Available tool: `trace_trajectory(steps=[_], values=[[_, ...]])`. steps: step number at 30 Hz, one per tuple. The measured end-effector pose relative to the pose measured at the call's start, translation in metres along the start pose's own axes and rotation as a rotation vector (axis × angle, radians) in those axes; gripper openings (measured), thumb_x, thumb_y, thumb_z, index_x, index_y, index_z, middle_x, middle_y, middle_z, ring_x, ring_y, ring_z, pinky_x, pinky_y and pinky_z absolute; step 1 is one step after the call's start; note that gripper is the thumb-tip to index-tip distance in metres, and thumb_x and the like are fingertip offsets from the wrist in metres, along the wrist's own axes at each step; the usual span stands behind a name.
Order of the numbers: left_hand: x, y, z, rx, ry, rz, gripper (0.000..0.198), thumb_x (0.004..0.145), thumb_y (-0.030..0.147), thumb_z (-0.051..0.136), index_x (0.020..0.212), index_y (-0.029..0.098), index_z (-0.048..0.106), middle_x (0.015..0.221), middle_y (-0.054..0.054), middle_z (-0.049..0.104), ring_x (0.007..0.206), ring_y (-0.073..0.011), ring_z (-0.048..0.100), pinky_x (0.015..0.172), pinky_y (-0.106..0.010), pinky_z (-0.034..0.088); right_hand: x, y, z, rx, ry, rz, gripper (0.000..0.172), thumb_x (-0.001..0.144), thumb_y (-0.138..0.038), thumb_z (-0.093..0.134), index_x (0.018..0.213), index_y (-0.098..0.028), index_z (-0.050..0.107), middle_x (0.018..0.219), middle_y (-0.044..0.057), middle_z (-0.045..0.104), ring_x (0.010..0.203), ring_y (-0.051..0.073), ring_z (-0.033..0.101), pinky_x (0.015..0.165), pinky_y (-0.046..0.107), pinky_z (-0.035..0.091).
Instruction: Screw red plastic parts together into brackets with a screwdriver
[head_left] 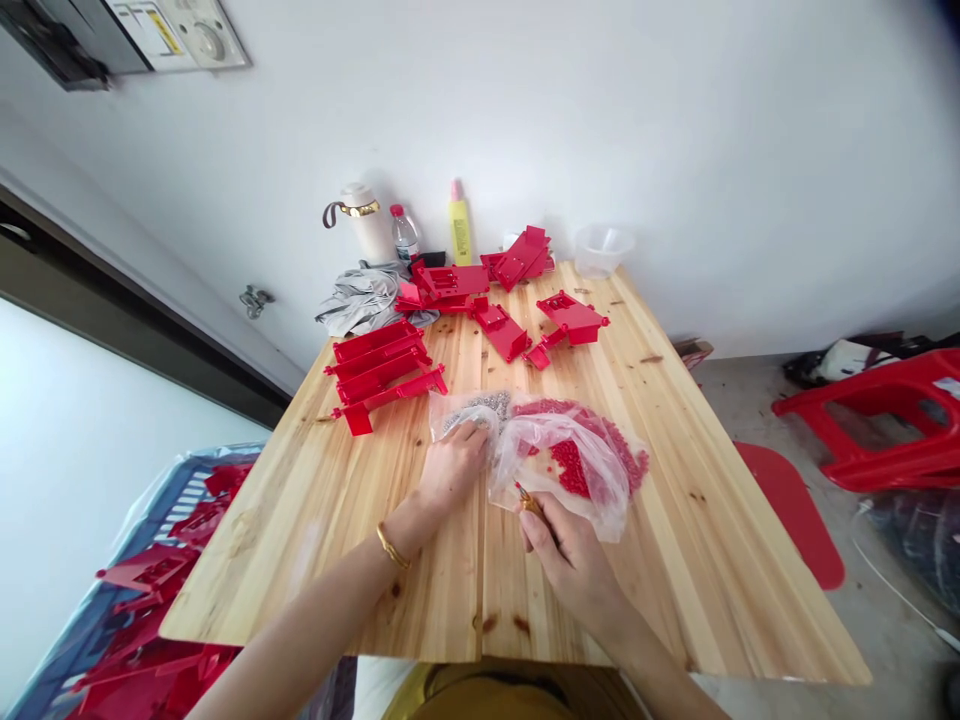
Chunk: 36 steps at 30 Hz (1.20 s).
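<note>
Tabletop [360, 590] bears two bags [611, 480], two hands [453, 465], one held tool [529, 500]

Tabletop [690, 560] was smooth, knotty wood, faint sheen. Red parts [384, 373] left of center looked like glossy plastic. Bags [517, 455] mid-frame were thin, wrinkled, shiny plastic film; red beads [571, 468] looked plastic, grey bits [495, 402] metallic. Cloth [367, 298], upper left of center, was matt, crumpled.
</note>
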<state>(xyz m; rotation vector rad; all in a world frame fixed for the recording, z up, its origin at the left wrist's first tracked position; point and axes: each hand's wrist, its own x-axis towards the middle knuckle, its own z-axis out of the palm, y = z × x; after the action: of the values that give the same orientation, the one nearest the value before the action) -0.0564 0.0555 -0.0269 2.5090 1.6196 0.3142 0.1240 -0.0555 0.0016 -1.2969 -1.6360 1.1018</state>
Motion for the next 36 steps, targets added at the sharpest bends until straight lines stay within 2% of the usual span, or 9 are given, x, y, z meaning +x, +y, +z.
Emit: trace_trajectory(steps=[4, 7, 10, 14, 20, 27, 29, 34, 36], values=[[-0.003, -0.005, 0.000, -0.336, 0.198, -0.062, 0.021, 0.096, 0.021, 0.051, 0.100, 0.020, 0.072, 0.096, -0.006, 0.071, 0.085, -0.0162, 0.065, 0.075, -0.025, 0.049, 0.005, 0.002, 0.000, -0.045, 0.011, -0.028, 0.030, 0.104, -0.035, 0.037, 0.079, -0.022, 0.048, 0.067, -0.003, 0.052, 0.061, 0.013, 0.052, 0.060, 0.025, 0.038], [-0.006, -0.004, -0.002, -0.681, 0.291, -0.233, 0.015, 0.089, 0.023, 0.060, 0.092, 0.019, 0.074, 0.086, -0.003, 0.072, 0.069, -0.0125, 0.060, 0.067, -0.023, 0.047, 0.014, 0.003, 0.005, -0.078, 0.026, -0.033, 0.029, 0.103, -0.032, 0.038, 0.077, -0.022, 0.047, 0.066, -0.004, 0.052, 0.060, 0.013, 0.052, 0.060, 0.025, 0.037], [-0.011, 0.003, -0.007, -1.060, 0.236, -0.410, 0.017, 0.084, 0.031, 0.065, 0.088, 0.017, 0.073, 0.075, -0.001, 0.069, 0.052, -0.0092, 0.050, 0.049, -0.021, 0.040, 0.024, 0.003, 0.012, -0.111, 0.055, -0.039, 0.028, 0.103, -0.030, 0.039, 0.077, -0.022, 0.046, 0.065, -0.004, 0.052, 0.059, 0.013, 0.052, 0.058, 0.025, 0.037], [-0.022, 0.017, -0.017, -1.420, 0.173, -0.467, 0.025, 0.080, 0.040, 0.071, 0.085, 0.015, 0.070, 0.072, -0.001, 0.067, 0.046, -0.0064, 0.045, 0.041, -0.019, 0.035, 0.035, 0.001, 0.020, -0.176, 0.089, -0.057, 0.025, 0.102, -0.028, 0.041, 0.079, -0.022, 0.049, 0.067, -0.002, 0.057, 0.060, 0.014, 0.055, 0.059, 0.026, 0.038], [-0.036, 0.034, -0.029, -1.528, 0.171, -0.452, 0.027, 0.080, 0.042, 0.074, 0.087, 0.016, 0.070, 0.073, 0.000, 0.066, 0.045, -0.0040, 0.044, 0.041, -0.018, 0.033, 0.036, 0.000, 0.021, -0.220, 0.076, -0.055, 0.020, 0.101, -0.026, 0.042, 0.087, -0.020, 0.055, 0.074, 0.001, 0.065, 0.063, 0.016, 0.060, 0.061, 0.027, 0.041], [-0.041, 0.035, -0.031, -1.412, 0.223, -0.392, 0.027, 0.085, 0.045, 0.070, 0.086, 0.018, 0.072, 0.066, 0.001, 0.061, 0.049, -0.0067, 0.044, 0.045, -0.019, 0.035, 0.029, 0.000, 0.020, -0.272, 0.093, -0.105, 0.020, 0.102, -0.025, 0.040, 0.095, -0.020, 0.058, 0.081, 0.004, 0.069, 0.069, 0.018, 0.064, 0.064, 0.028, 0.045], [-0.039, 0.033, -0.032, -1.443, 0.184, -0.375, 0.024, 0.084, 0.043, 0.071, 0.083, 0.019, 0.073, 0.065, 0.001, 0.060, 0.050, -0.0066, 0.043, 0.045, -0.020, 0.034, 0.027, 0.000, 0.017, -0.289, 0.113, -0.146, 0.020, 0.102, -0.024, 0.040, 0.099, -0.019, 0.059, 0.085, 0.005, 0.070, 0.073, 0.019, 0.066, 0.067, 0.029, 0.047], [-0.032, 0.036, -0.039, -1.551, 0.012, -0.350, 0.020, 0.072, 0.037, 0.082, 0.076, 0.019, 0.073, 0.081, -0.004, 0.066, 0.055, -0.0083, 0.047, 0.046, -0.021, 0.034, 0.022, 0.002, 0.004, -0.316, 0.172, -0.246, 0.020, 0.101, -0.022, 0.041, 0.104, -0.019, 0.060, 0.086, 0.006, 0.070, 0.078, 0.020, 0.067, 0.069, 0.030, 0.049], [-0.024, 0.038, -0.047, -1.519, -0.072, -0.307, 0.022, 0.072, 0.038, 0.082, 0.082, 0.020, 0.075, 0.082, -0.005, 0.069, 0.057, -0.0111, 0.051, 0.048, -0.023, 0.037, 0.020, 0.004, -0.004, -0.258, 0.183, -0.250, 0.021, 0.101, -0.022, 0.041, 0.107, -0.020, 0.061, 0.088, 0.006, 0.071, 0.080, 0.020, 0.069, 0.071, 0.029, 0.051]])
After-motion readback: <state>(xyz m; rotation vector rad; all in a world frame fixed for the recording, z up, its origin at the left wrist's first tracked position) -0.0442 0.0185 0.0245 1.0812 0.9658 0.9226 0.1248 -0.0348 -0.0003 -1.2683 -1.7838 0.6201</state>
